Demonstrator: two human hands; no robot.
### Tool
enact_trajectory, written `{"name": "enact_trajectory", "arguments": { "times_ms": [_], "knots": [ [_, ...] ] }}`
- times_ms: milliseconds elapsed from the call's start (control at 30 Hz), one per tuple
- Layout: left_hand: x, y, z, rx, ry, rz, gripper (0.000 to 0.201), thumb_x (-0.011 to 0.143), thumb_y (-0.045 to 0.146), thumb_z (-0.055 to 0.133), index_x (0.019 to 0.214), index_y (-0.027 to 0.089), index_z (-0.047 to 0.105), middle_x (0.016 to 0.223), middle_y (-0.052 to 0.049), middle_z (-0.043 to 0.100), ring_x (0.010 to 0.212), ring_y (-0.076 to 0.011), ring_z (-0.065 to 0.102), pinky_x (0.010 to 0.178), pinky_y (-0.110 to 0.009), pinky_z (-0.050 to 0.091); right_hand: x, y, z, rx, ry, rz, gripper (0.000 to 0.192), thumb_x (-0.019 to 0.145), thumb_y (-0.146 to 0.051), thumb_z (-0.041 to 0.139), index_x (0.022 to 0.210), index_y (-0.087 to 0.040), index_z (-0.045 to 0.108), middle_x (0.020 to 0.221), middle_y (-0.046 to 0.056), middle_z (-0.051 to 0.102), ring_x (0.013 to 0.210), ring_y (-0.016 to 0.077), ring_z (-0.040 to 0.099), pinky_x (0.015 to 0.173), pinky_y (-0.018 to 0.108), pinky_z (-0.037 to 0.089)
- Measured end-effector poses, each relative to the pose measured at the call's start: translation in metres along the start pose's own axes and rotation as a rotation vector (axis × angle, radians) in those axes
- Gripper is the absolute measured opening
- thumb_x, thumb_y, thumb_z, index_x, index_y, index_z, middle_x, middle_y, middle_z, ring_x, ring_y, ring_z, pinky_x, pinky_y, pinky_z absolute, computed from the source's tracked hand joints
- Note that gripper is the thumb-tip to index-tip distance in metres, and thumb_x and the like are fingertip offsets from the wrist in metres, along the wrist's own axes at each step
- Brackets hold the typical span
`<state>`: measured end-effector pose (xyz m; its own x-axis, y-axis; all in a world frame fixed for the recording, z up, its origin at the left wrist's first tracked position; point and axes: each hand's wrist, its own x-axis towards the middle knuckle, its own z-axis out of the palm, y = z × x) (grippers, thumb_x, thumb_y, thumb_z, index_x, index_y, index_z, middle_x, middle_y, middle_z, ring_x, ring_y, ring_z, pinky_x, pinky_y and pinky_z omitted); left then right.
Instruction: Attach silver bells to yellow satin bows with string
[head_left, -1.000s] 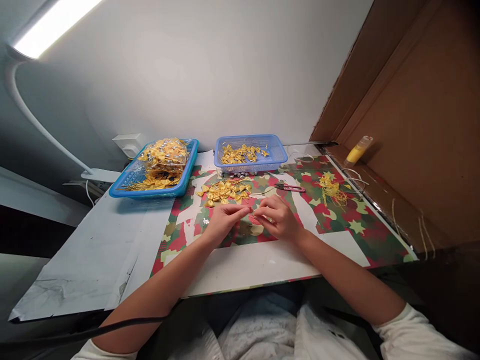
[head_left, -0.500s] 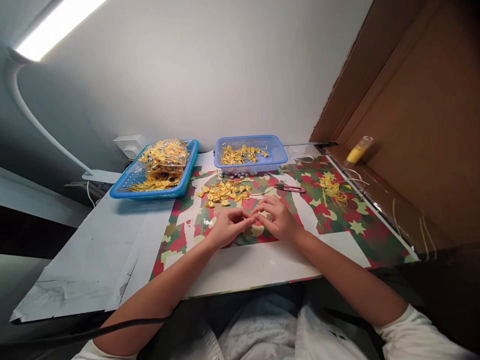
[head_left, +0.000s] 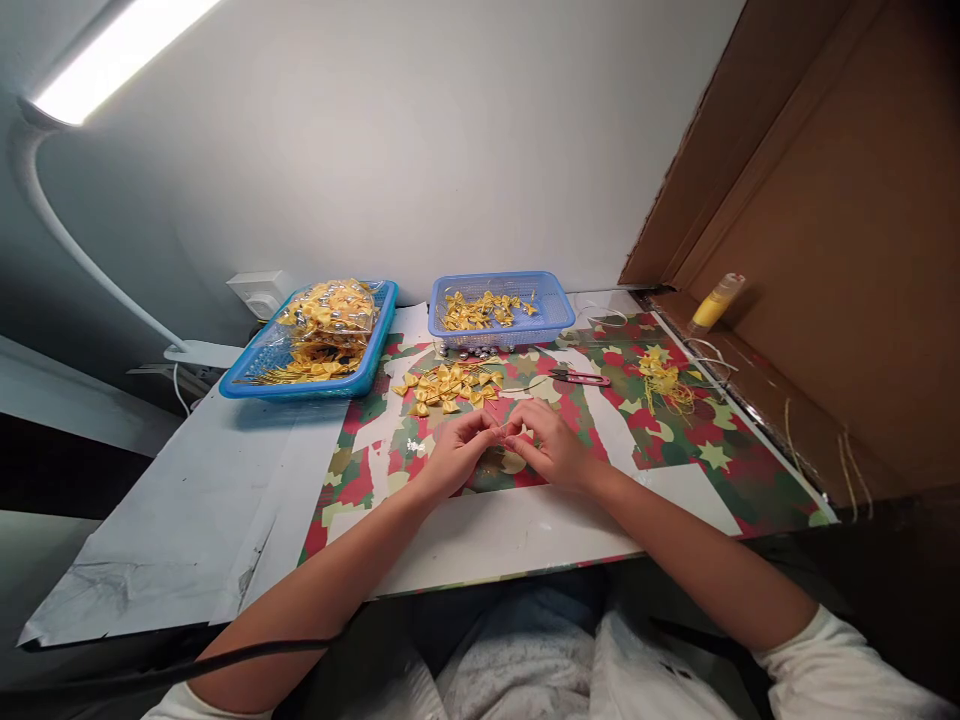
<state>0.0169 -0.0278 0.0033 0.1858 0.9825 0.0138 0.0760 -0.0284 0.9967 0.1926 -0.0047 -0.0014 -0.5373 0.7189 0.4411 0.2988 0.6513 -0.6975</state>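
Observation:
My left hand and my right hand meet fingertip to fingertip over the camouflage-patterned mat. Both pinch something very small between them; it is too small to identify, perhaps a thin thread. A loose pile of yellow ribbon bows lies just beyond my fingers. Behind it a light-blue mesh basket holds more yellow bows. A blue tray at the left carries bagged yellow bows.
Small scissors lie right of the bow pile. A tangle of yellow thread sits farther right. A yellow glue bottle leans on the brown cardboard wall. A lamp arm and wall socket are at the left.
My hands have stayed together at the same spot; the fingers shifted slightly, working the small item. Nothing else moved.

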Motion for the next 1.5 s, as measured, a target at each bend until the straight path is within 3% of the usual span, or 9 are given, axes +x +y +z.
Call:
{"name": "enact_trajectory", "arguments": {
  "times_ms": [167, 333, 467, 633, 933, 1133, 1300, 1500],
  "knots": [
    [0.0, 0.0, 0.0, 0.04, -0.005, 0.059, 0.021, 0.078, 0.031, 0.056, 0.064, 0.017, 0.052, 0.08, -0.001, 0.059, 0.071, -0.0132, 0.05, 0.067, -0.025, 0.04, -0.003, 0.004, 0.005, -0.277, 0.156, -0.177, 0.01, 0.088, -0.02, 0.052, 0.078, -0.02, 0.051, 0.081, 0.003, 0.061, 0.08, 0.019, 0.049, 0.073, 0.034, 0.035],
    [0.0, 0.002, 0.001, 0.113, -0.025, 0.102, 0.024, 0.081, 0.031, 0.053, 0.061, 0.018, 0.049, 0.086, -0.004, 0.061, 0.079, -0.0156, 0.052, 0.075, -0.028, 0.041, -0.005, 0.0, 0.004, -0.494, 0.289, -0.279, 0.007, 0.085, -0.019, 0.056, 0.079, -0.02, 0.056, 0.095, 0.007, 0.064, 0.092, 0.0219, 0.049, 0.078, 0.037, 0.034],
    [0.0, 0.0, 0.0, 0.139, -0.041, 0.143, 0.025, 0.081, 0.029, 0.052, 0.059, 0.018, 0.048, 0.085, -0.003, 0.059, 0.08, -0.0159, 0.052, 0.077, -0.028, 0.041, -0.004, -0.001, 0.004, -0.48, 0.288, -0.328, 0.007, 0.083, -0.017, 0.057, 0.078, -0.021, 0.056, 0.096, 0.006, 0.066, 0.095, 0.0214, 0.051, 0.082, 0.037, 0.035],
    [0.0, -0.002, 0.0, 0.18, -0.056, 0.12, 0.025, 0.078, 0.03, 0.05, 0.056, 0.019, 0.047, 0.073, -0.001, 0.052, 0.073, -0.0155, 0.048, 0.07, -0.027, 0.04, -0.004, 0.003, 0.008, -0.34, 0.224, -0.333, 0.013, 0.082, -0.013, 0.053, 0.072, -0.022, 0.051, 0.083, 0.001, 0.068, 0.087, 0.0193, 0.054, 0.082, 0.037, 0.036],
    [0.0, 0.0, 0.002, 0.107, -0.058, 0.054, 0.023, 0.072, 0.03, 0.05, 0.053, 0.018, 0.045, 0.072, -0.001, 0.048, 0.069, -0.0147, 0.043, 0.064, -0.027, 0.036, -0.003, 0.0, 0.01, -0.004, 0.173, -0.124, 0.013, 0.076, -0.015, 0.053, 0.067, -0.023, 0.047, 0.075, 0.001, 0.066, 0.078, 0.0195, 0.054, 0.078, 0.04, 0.041],
    [0.0, 0.001, 0.002, 0.08, -0.06, 0.02, 0.018, 0.069, 0.026, 0.048, 0.053, 0.019, 0.045, 0.069, -0.001, 0.047, 0.069, -0.0152, 0.042, 0.062, -0.027, 0.035, -0.004, -0.005, 0.013, 0.347, 0.124, 0.144, 0.012, 0.069, -0.013, 0.058, 0.064, -0.021, 0.05, 0.071, 0.0, 0.062, 0.069, 0.015, 0.057, 0.066, 0.031, 0.044],
    [0.0, 0.0, 0.002, 0.037, -0.062, -0.005, 0.015, 0.068, 0.026, 0.048, 0.055, 0.018, 0.045, 0.07, 0.0, 0.047, 0.068, -0.0144, 0.041, 0.061, -0.026, 0.034, -0.002, -0.004, 0.013, 0.588, 0.077, 0.309, 0.017, 0.073, -0.026, 0.066, 0.074, -0.021, 0.05, 0.075, -0.001, 0.062, 0.068, 0.0129, 0.056, 0.059, 0.026, 0.043],
    [0.0, 0.0, 0.001, 0.021, -0.061, -0.021, 0.015, 0.069, 0.026, 0.048, 0.057, 0.019, 0.045, 0.069, 0.0, 0.046, 0.069, -0.0149, 0.04, 0.062, -0.026, 0.034, 0.001, -0.001, 0.014, 0.778, 0.05, 0.372, 0.033, 0.069, -0.04, 0.076, 0.076, -0.021, 0.051, 0.075, 0.0, 0.062, 0.071, 0.0135, 0.057, 0.063, 0.027, 0.045]
  ]
}}
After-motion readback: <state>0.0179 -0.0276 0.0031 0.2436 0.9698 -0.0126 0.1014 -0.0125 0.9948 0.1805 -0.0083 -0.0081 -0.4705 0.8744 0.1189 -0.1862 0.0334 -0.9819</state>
